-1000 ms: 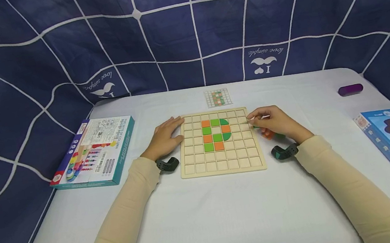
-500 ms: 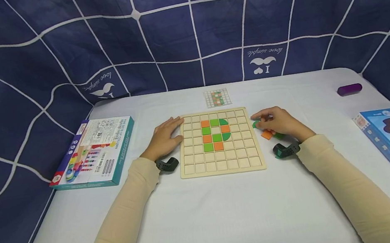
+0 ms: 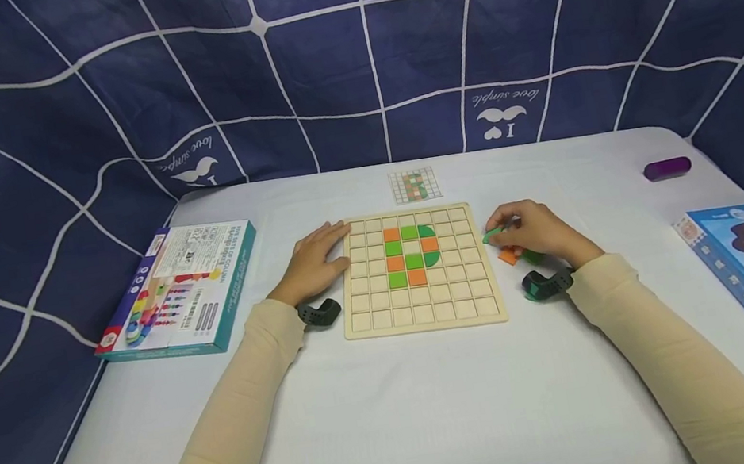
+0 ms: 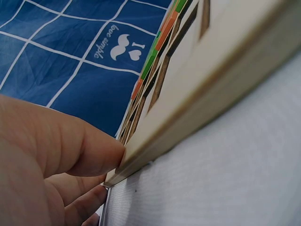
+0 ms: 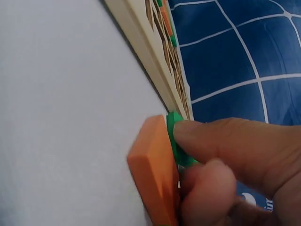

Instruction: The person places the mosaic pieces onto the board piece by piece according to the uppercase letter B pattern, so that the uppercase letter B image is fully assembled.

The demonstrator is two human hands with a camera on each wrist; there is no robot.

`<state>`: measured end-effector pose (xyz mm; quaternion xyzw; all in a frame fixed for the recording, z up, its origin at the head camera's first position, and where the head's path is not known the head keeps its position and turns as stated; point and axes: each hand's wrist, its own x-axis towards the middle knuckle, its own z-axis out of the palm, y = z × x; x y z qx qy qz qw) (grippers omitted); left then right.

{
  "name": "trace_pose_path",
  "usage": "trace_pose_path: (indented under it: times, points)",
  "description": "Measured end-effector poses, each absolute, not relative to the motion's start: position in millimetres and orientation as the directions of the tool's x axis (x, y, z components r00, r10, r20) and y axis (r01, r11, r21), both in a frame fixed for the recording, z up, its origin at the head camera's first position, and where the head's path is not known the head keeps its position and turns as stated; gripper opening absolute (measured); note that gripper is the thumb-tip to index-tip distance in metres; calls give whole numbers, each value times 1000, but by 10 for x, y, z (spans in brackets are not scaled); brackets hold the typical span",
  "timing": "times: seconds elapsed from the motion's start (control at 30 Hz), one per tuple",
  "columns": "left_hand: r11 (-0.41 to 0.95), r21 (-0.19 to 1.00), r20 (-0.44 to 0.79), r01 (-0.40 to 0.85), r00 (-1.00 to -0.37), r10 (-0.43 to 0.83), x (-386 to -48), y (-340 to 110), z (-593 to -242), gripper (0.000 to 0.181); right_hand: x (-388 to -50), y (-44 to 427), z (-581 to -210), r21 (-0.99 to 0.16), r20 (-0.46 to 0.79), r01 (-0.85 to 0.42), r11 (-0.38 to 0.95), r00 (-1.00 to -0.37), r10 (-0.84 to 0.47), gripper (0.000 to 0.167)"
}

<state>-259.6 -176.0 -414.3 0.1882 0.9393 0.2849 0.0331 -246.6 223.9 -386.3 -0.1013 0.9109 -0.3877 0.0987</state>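
Head view, teal-edged box: a flat printed cardboard-looking box with teal side (image 3: 207, 289) lies at the left, apart from the board, probably so that it does not disturb the work.
Left hand (image 3: 310, 264): thumb and fingers lie along the left edge of the board, touching but not clamped around it; I judge they keep it from sliding.
Wooden board: a square pale wooden grid board (image 3: 426, 328) lies flat in the middle, between both hands, perhaps so that each can reach it. Orange and green square tiles (image 3: 417, 279) and dark green rounded tiles (image 3: 431, 259) sit in its cells.
Grid card: a small card with orange and green pattern (image 3: 415, 185) lies beyond the far edge, likely to be looked at as a model.
Right hand (image 3: 532, 228): thumb and finger are together on a small green piece (image 3: 492, 234), just beside the board's right edge.
Left wrist view: shows the thumb tip on the board's side, which the head view leaves unclear.
Right wrist view: shows a thick orange block (image 5: 153, 165) just beside the pinched piece; from the head, the hand partly covers it. The green outline is hidden by fingers.
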Motion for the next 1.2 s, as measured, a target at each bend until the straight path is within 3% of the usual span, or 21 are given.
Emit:
trace_pose_path:
  times: [0.23,0.47,1.0,1.2]
  points:
    - [766,549,41,334,-927,374,-2602,-1762,-4153,70,-2480,2249,-3829,-764,-113,-91,638,-956,-271,20]
    - [766,549,43,335,-926,375,-2594,-1763,-4143,70,-2487,2242,-3802,-837,-129,-45,545,-952,-276,42]
    - [773,543,30,329,-927,374,-2602,-1761,-4156,71,-2416,1983,-3775,-925,-172,24,378,-916,-363,45]
    - [769,549,31,328,-927,373,-2592,-1758,-4141,71,-2371,1848,-3784,-948,-169,46,316,-912,-374,33]
